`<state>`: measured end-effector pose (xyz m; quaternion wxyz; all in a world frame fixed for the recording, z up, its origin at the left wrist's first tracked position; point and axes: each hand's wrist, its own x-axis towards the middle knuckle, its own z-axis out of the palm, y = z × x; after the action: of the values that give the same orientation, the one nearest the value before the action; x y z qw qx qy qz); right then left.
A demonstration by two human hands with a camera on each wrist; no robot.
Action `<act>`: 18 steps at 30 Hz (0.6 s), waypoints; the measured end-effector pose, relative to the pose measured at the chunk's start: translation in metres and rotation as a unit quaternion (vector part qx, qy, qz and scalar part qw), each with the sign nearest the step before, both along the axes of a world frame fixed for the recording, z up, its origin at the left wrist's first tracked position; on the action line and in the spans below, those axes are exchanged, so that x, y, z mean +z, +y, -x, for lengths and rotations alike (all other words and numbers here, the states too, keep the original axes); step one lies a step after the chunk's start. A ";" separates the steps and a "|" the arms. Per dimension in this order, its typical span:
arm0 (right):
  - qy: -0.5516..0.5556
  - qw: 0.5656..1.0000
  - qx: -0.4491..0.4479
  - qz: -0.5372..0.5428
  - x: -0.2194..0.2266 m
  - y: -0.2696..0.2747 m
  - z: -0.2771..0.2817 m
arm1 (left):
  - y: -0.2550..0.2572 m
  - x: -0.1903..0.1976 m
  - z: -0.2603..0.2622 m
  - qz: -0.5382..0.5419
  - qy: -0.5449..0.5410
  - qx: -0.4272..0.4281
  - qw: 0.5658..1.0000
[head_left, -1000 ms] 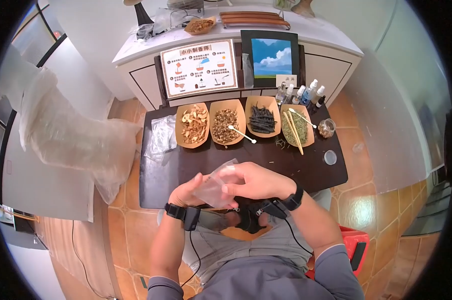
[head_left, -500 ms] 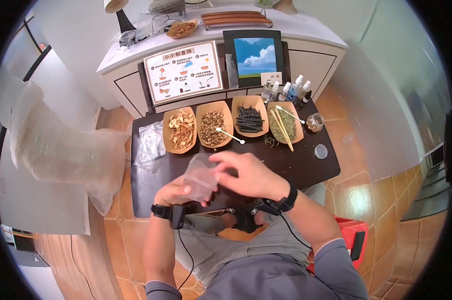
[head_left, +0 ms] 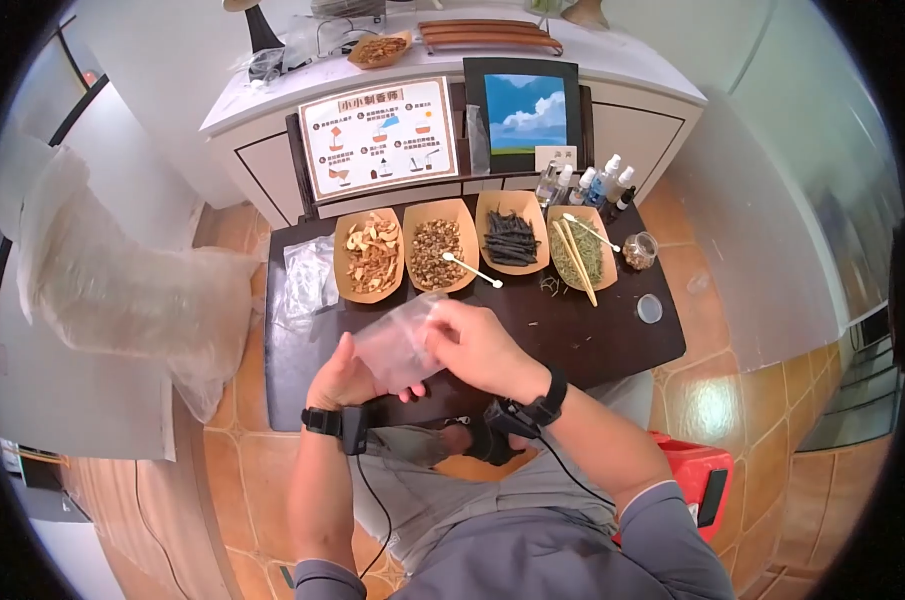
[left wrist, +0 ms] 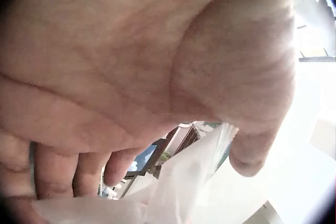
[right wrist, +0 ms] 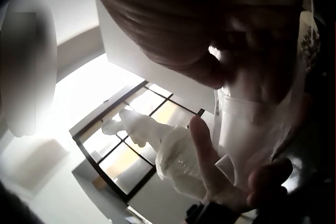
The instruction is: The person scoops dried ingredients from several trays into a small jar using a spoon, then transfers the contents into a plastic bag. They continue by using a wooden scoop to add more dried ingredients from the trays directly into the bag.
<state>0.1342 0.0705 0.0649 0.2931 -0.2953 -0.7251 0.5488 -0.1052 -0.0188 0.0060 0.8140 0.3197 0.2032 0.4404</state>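
Note:
A clear zip-top plastic bag [head_left: 397,350] lies across the fingers of my left hand [head_left: 347,382], over the near part of the dark table. The left thumb stands up, apart from the bag; the fingers pass behind it with their tips showing below. My right hand [head_left: 484,350] pinches the bag near its upper right edge, thumb toward the index finger. In the left wrist view the bag [left wrist: 178,187] runs past straight fingers and thumb. Seen from the right wrist, its ridged zip strip shows on the bag [right wrist: 241,106] below the dark right fingers.
Paper trays hold dried slices [head_left: 372,255], brown pieces [head_left: 437,250], dark sticks [head_left: 510,240] and green herb [head_left: 582,255] with tweezers [head_left: 577,262]. A white spoon [head_left: 472,270], more plastic bags [head_left: 310,282], spray bottles [head_left: 602,182], a jar [head_left: 639,250] and a lid [head_left: 649,308] surround them.
My left thumb has lifted off the bag. The right hand's spread fingers have come together on the bag's edge, and the bag looks flatter. The head view has shifted slightly.

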 end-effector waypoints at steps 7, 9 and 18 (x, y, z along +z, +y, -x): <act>0.051 0.967 0.083 0.234 0.016 -0.008 0.021 | -0.022 -0.014 -0.010 0.028 0.073 0.137 0.987; 0.020 0.975 0.112 0.192 0.019 -0.008 0.024 | -0.021 -0.020 -0.008 0.071 0.088 0.184 0.976; 0.013 0.962 0.143 0.232 0.006 0.002 0.028 | -0.013 -0.029 0.006 -0.008 -0.020 0.160 0.987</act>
<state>0.1062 0.0722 0.0705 0.1442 -0.2413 -0.6083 0.7423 -0.1112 -0.0316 -0.0233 0.7343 0.2804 0.2318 0.5731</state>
